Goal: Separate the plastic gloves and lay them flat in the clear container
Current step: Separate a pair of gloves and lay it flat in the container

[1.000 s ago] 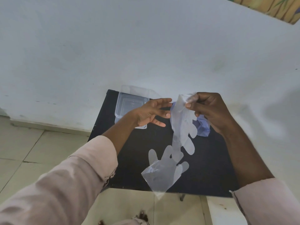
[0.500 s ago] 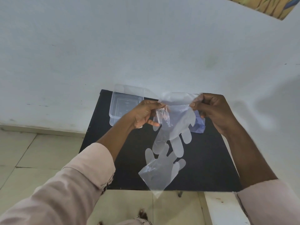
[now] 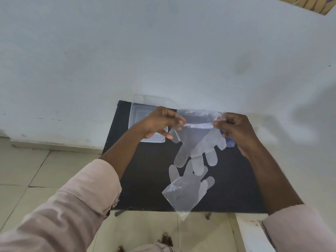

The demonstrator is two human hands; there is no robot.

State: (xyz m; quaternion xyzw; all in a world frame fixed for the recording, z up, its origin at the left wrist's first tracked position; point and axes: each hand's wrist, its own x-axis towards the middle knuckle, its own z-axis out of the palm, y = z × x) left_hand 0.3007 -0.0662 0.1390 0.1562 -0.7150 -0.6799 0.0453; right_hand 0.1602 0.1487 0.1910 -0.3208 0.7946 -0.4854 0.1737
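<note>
Film, thin and clear, made up the held glove [image 3: 197, 142]: it hung limp from its cuff between the two hands, its fingers drooping below them toward the tabletop [image 3: 145, 179]. Left hand [image 3: 160, 122] was closed in a pinch on the cuff's left corner, thumb against forefinger, the lower fingers loose and curled. Right hand [image 3: 234, 128] was closed the same way on the right corner, so the cuff edge ran taut between them. Judged very light, soft, with no stiffness of its own; likely slippery, prone to cling to itself and to skin, and easy to stretch or tear if pulled hard. Best hold looked to be the cuff corners as taken, where the edge gives some purchase; the glove's fingers would only crumple. A second glove [image 3: 185, 190] lay flat on the tabletop below and nearer the body than the hands, its cuff overhanging the near edge, its fingertips overlapping the hanging glove in view; contact could not be told. Clear container [image 3: 134, 117] sat beyond and partly behind the left hand, open; whether any gloves lay in it could not be told. A bluish scrap [image 3: 229, 142] showed just behind the right hand, nature unclear.
</note>
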